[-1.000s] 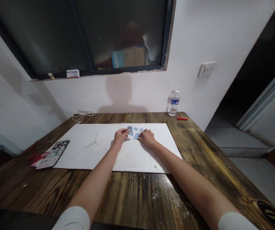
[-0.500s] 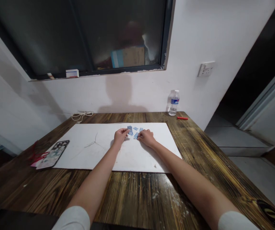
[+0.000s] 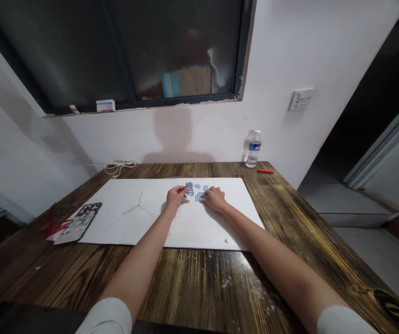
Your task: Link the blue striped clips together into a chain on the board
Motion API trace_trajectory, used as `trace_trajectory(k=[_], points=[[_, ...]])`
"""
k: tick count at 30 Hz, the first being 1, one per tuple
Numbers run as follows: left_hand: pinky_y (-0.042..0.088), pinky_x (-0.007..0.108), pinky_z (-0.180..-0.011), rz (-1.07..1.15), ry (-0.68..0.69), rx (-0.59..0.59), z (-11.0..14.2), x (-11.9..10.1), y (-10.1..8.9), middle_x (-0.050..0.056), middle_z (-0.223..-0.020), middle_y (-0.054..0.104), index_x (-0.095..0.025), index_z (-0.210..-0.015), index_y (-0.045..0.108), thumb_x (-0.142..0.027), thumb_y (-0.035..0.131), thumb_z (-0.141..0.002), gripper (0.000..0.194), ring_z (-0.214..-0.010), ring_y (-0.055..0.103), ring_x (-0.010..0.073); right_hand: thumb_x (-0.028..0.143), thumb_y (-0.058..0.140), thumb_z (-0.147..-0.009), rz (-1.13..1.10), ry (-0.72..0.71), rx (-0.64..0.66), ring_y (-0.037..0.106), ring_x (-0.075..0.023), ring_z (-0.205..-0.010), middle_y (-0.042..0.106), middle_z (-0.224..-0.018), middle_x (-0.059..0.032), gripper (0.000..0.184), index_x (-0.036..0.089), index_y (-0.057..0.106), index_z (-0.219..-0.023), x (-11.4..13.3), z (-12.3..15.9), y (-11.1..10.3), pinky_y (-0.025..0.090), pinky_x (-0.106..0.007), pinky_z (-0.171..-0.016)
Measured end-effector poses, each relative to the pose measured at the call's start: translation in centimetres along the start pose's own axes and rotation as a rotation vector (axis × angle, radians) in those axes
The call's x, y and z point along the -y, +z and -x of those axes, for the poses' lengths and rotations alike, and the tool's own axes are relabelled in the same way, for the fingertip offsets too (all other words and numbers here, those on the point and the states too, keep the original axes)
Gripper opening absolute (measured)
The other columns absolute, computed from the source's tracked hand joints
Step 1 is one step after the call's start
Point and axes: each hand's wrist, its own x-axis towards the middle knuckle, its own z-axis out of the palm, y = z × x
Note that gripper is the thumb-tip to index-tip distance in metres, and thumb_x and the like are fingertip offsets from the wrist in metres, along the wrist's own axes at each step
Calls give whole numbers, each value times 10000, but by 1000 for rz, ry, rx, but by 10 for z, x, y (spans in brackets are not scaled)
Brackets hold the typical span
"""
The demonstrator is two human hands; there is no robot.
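Touching blue-and-white pieces with both hands; plastic water bottle stands beyond.

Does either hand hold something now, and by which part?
The left hand seems to pinch small blue pieces at their edge; for the right hand, I cannot tell.

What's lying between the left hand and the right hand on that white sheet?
Several small blue-and-white pieces lie between the left hand and the right hand, on the white sheet, in the head view.
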Motion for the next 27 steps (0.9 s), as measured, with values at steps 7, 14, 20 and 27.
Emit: trace_trajectory(k=[7, 14, 20, 27], points=[[422, 213, -482, 9, 5, -1, -1, 1, 0, 4, -611, 631, -151, -760, 697, -474, 808, -524, 415, -517, 526, 95, 238, 675, -726, -275, -172, -31, 549, -153, -781, 655, -769, 13, 61, 207, 654, -774, -6, 2, -1, 360, -258, -720], [443, 226, -488, -1, 0, 7, 2, -3, 1, 5, -588, 620, -155, -746, 691, -484, 808, -525, 414, -530, 554, 114, 409, 705, -662, -709, -167, -99, 502, -126, -610, 615, -640, 20, 228, 188, 653, -683, -10, -4, 7, 378, -251, -603], [464, 242, -518, 11, 14, 121, 8, -9, 3, 16, -617, 649, -155, -748, 674, -474, 808, -552, 398, -551, 587, 129, 456, 772, -582, -1062, -69, -146, 539, -148, -609, 644, -641, -17, 305, 188, 640, -641, -7, -5, 4, 430, -287, -612], [488, 276, -568, 39, 18, 208, 10, -9, 6, 31, -620, 660, -149, -722, 655, -474, 830, -540, 411, -554, 610, 149, 454, 747, -634, -1090, -101, -76, 553, -126, -574, 679, -665, -33, 297, 170, 664, -667, -6, -2, 6, 447, -268, -601]])
